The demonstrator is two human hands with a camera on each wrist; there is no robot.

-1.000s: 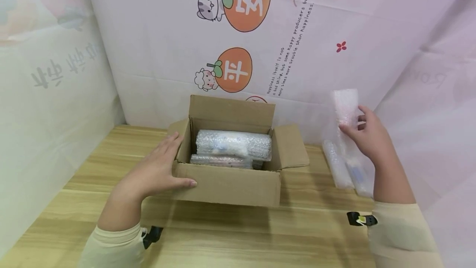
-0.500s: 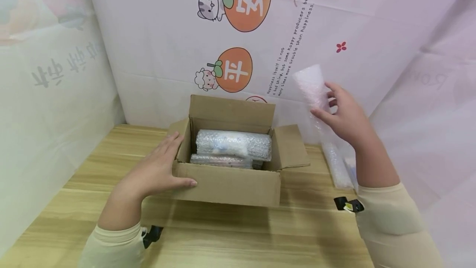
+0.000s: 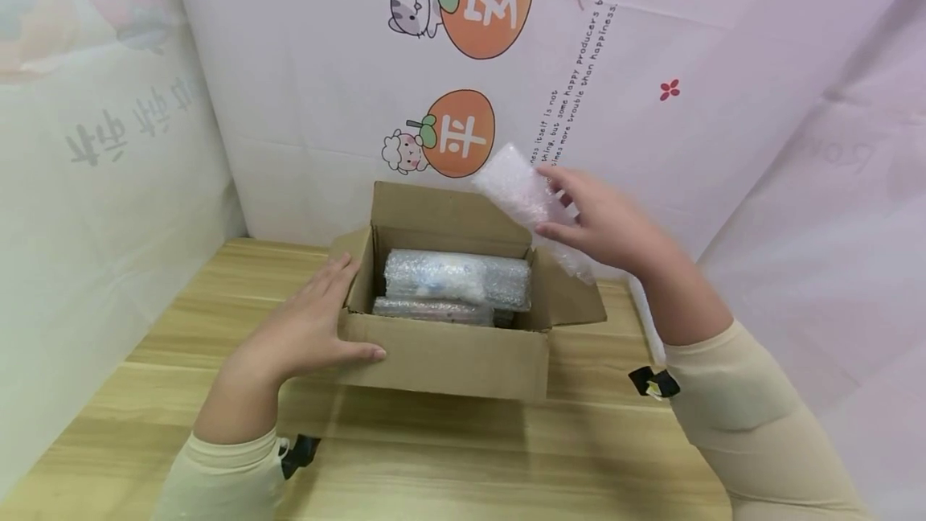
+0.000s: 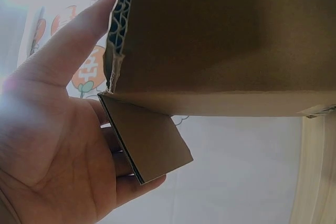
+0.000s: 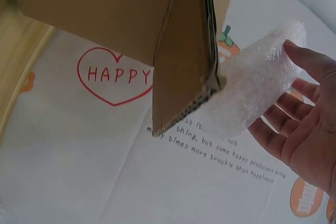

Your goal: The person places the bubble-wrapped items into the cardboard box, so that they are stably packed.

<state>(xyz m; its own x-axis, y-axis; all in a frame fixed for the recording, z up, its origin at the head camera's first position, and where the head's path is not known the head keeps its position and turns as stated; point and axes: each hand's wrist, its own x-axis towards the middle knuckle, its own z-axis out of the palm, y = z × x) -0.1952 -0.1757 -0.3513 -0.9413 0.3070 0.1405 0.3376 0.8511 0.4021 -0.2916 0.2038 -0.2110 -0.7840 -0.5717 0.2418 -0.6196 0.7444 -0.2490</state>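
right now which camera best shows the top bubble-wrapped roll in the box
The head view: it looks down into the open cardboard box, where the top bubble-wrapped roll lies in plain sight. Both wrist views see the box only from outside, its cardboard hiding that roll entirely.

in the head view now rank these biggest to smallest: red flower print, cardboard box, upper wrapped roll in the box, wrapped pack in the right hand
1. cardboard box
2. upper wrapped roll and wrapped pack: too alike to rank; the right hand covers part of the pack
3. red flower print
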